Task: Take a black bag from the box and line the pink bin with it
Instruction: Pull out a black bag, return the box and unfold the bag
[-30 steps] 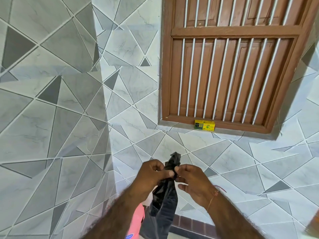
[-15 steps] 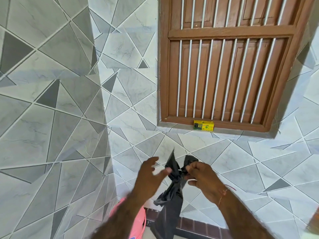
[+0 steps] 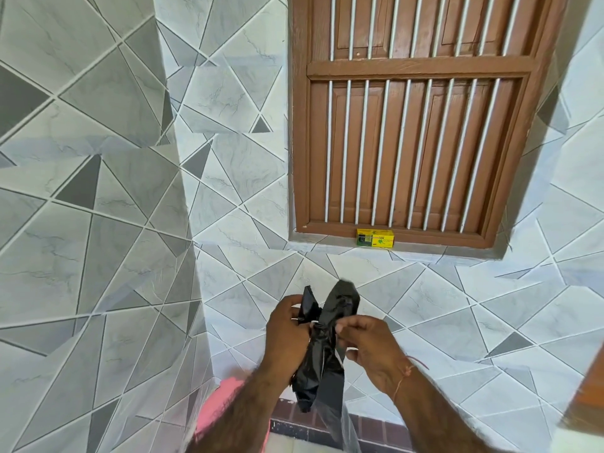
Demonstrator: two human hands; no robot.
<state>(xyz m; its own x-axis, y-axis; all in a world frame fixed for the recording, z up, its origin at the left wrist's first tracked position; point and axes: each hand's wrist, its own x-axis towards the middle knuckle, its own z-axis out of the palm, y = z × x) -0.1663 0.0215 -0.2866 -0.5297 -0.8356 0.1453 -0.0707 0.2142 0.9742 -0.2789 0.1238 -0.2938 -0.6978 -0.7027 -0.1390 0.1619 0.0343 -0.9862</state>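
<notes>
I am holding the black bag [image 3: 322, 351] up in front of me, bunched into a twisted strip, with two loose ends fanning up above a tight neck and the rest hanging down between my forearms. My left hand [image 3: 287, 325] is closing around the neck from the left, its grip pressed onto the plastic. My right hand [image 3: 366, 341] is pinching the same neck from the right with thumb and fingertips; a thin red thread [image 3: 408, 371] is circling that wrist. The pink bin [image 3: 225, 410] is showing only as a blurred patch under my left forearm, low in view, and the bag is hanging above and to the right of it, not in it.

Behind the bag the wall [image 3: 130, 223] is running in grey and white tiles cut into triangles, turning a corner on my left. A brown window [image 3: 411, 119] with pale upright bars is filling the upper right, and a small yellow box [image 3: 375, 238] is sitting on its sill. A dark brick-coloured strip [image 3: 369, 429] is lining the foot of the wall.

Half a second ago my left hand was open and off the bag; now it is gripping it, and both ends are standing taller and wider apart.

The wall corner is crowding me on the left; a brown edge [image 3: 585, 397] is cutting in at the lower right. The space straight ahead of my hands is lying open.
</notes>
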